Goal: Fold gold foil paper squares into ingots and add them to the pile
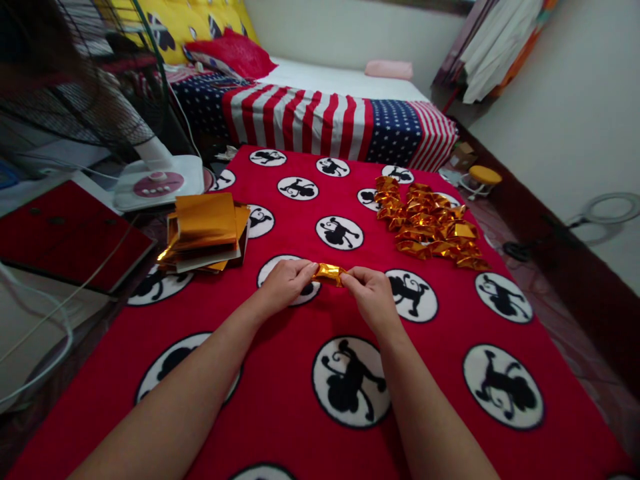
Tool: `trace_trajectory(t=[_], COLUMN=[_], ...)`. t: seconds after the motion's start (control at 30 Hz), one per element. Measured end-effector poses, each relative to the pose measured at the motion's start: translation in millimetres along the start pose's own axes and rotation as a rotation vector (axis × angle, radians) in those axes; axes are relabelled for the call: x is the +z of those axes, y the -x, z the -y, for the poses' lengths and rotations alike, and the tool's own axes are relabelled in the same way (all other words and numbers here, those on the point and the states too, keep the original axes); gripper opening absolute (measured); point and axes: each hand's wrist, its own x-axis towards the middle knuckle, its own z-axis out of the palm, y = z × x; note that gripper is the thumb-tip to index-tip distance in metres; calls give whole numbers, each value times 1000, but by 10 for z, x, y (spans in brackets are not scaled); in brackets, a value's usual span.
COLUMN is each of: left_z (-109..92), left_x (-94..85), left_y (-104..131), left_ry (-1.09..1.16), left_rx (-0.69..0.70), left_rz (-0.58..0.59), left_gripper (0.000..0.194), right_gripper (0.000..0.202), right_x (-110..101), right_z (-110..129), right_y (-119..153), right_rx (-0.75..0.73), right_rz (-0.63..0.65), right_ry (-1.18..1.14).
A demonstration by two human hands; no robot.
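Note:
A small folded piece of shiny gold foil paper (329,272) is stretched between my two hands above the red cloth. My left hand (286,283) pinches its left end between thumb and fingers. At the opposite end, my right hand (371,291) grips the foil the same way. To the left lies a loose stack of gold foil sheets (206,223), some showing pale undersides. Over on the right, several folded gold foil pieces (430,223) sit in rough rows, close together.
The red cloth (280,427) with monkey prints covers the surface under my hands. An electric fan's white base (159,183) and a dark red box (70,223) stand at left. Behind is a bed with a striped, starred cover (320,120). A yellow stool (485,175) stands at right.

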Motion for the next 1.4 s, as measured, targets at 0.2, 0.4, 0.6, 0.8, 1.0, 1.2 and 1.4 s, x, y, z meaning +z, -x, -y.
trace_trajectory(t=[0.2, 0.4, 0.6, 0.8, 1.0, 1.2, 1.4], left_z=[56, 36, 44, 55, 23, 19, 53], left_x=[-23, 0, 73, 126, 142, 175, 179], left_y=[-14, 9, 8, 17, 22, -5, -4], left_ry=[60, -75, -102, -137, -156, -109, -138], left_rx=[-21, 4, -43, -26, -29, -31, 31], left_rz=[-78, -69, -251, -260, -270, -396, -479], left_gripper=[47, 36, 35, 34, 30, 16, 20], right_gripper=[28, 22, 30, 19, 13, 12, 11], right_x=[-3, 59, 98, 159, 172, 174, 184], right_z=[-51, -137, -253, -315, -328, -331, -299], right_y=[-16, -19, -41, -41, -48, -29, -11], right_rx=[-33, -91, 12, -64, -132, -158, -213], right_rz=[-81, -160, -240, -310, -352, -352, -334], right_ry=[162, 118, -195, -220, -131, -86, -57])
